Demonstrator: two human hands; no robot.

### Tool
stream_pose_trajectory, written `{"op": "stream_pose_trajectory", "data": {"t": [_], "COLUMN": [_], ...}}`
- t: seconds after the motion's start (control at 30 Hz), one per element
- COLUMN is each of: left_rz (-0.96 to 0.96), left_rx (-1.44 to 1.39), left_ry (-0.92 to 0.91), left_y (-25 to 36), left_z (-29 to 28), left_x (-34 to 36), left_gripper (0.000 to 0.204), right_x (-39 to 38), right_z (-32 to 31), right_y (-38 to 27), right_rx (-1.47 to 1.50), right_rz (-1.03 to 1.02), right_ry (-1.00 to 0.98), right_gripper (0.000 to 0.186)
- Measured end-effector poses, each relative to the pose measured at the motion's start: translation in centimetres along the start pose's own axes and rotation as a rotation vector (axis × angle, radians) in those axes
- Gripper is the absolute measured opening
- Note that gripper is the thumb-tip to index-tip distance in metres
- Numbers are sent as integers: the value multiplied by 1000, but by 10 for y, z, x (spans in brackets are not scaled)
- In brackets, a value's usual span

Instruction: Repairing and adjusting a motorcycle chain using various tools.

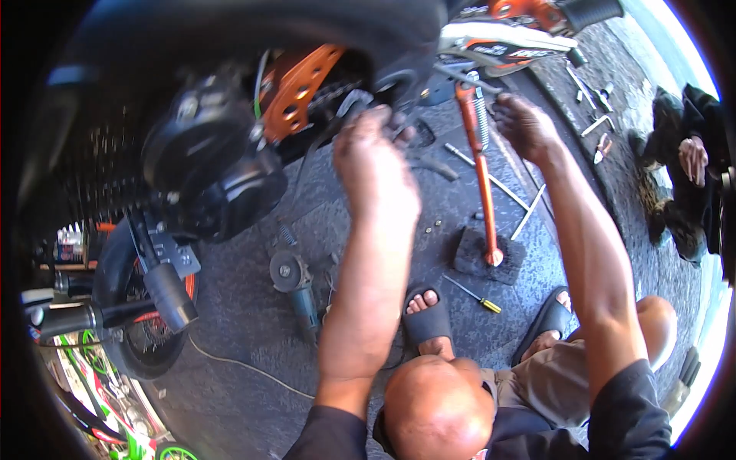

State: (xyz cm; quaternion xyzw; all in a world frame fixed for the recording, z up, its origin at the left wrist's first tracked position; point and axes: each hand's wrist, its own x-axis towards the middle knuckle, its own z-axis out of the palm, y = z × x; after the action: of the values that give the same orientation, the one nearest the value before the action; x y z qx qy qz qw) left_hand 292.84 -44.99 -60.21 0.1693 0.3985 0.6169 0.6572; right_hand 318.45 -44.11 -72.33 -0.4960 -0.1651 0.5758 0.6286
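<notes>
The left hand (374, 153) curls by the motorbike (280, 111), the right hand (527, 129) beside the orange stand (482, 180). I cannot tell whether either grips anything.

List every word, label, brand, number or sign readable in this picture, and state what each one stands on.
White, orange and black panel at the top: bold dark lettering, not copied out here.
Small package at the far left: printed marks, too small and blurred to read.
Angle grinder on the floor: no lettering can be made out.
</notes>
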Motion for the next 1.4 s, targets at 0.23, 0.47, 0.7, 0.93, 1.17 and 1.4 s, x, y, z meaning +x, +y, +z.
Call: {"op": "stream_pose_trajectory", "data": {"t": [0.23, 0.47, 0.7, 0.93, 1.17, 1.4], "left_rz": [-124, -212, -245, -6, 267, 162], "left_rx": [147, 243, 284, 507, 744, 703], "left_ry": [-92, -39, -45, -139, -115, -132], "left_y": [3, 14, 28, 13, -13, -3], "left_z": [7, 13, 10, 12, 14, 12], "left_x": [25, 34, 37, 47, 51, 57], "left_gripper": [16, 14, 8, 27, 32, 34], "right_x": [10, 50, 84, 86, 99, 94], "right_z": [-5, 12, 59, 86, 83, 91], "right_y": [31, 47, 39, 11, 17, 9], "right_rx": [356, 454, 312, 193, 171, 179], "right_rz": [65, 136, 182, -4, -83, -108], "right_ry": [-77, -266, -552, -608, -693, -746], "right_gripper": [13, 14, 36, 37, 30, 30]}}
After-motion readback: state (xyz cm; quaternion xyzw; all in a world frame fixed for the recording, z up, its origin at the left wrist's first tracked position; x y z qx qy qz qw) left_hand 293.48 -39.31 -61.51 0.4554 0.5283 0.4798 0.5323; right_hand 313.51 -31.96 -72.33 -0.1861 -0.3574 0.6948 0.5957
